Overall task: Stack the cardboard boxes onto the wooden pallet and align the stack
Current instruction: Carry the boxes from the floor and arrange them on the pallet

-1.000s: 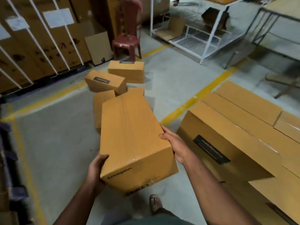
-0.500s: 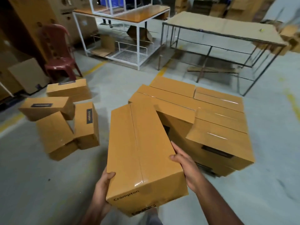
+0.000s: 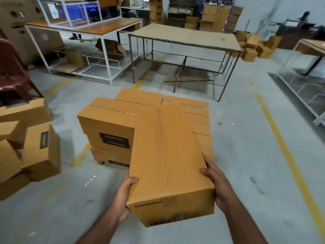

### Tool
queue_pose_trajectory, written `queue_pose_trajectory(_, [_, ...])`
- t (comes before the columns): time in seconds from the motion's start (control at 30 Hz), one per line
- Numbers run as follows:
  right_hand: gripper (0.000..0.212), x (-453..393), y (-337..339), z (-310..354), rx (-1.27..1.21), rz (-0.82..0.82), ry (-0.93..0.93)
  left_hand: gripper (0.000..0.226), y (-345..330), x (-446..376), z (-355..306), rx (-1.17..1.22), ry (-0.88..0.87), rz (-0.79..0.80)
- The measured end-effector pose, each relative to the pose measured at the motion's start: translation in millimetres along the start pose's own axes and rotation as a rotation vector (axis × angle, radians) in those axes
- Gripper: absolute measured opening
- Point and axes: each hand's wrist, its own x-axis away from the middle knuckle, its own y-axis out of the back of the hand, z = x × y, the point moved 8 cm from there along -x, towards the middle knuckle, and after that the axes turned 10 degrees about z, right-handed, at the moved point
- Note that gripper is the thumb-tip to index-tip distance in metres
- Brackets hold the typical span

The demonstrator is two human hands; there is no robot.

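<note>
Both hands clamp one Crompton cardboard box (image 3: 168, 161) by its sides, left hand (image 3: 123, 192), right hand (image 3: 215, 182), held above the near edge of the box stack (image 3: 109, 127); loose boxes (image 3: 42, 152) left on floor.

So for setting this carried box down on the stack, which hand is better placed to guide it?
Probably the right hand. It grips the carried box along the side, further forward toward the stack. The left hand only holds the near corner.
</note>
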Motion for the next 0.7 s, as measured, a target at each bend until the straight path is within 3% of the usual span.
queue_pose_trajectory(0.17, [0.052,3,141,32,0.077,-0.017,0.01,0.059,-124,-64,70,0.022,0.027,0.033])
queue_pose_trajectory(0.33, [0.067,-17,226,85,0.165,0.024,0.018,0.059,-198,-120,103,0.039,0.074,-0.019])
queue_pose_trajectory(0.7, [0.067,-176,347,126,0.345,0.194,-0.033,0.058,-255,-280,143,0.126,0.035,-0.139])
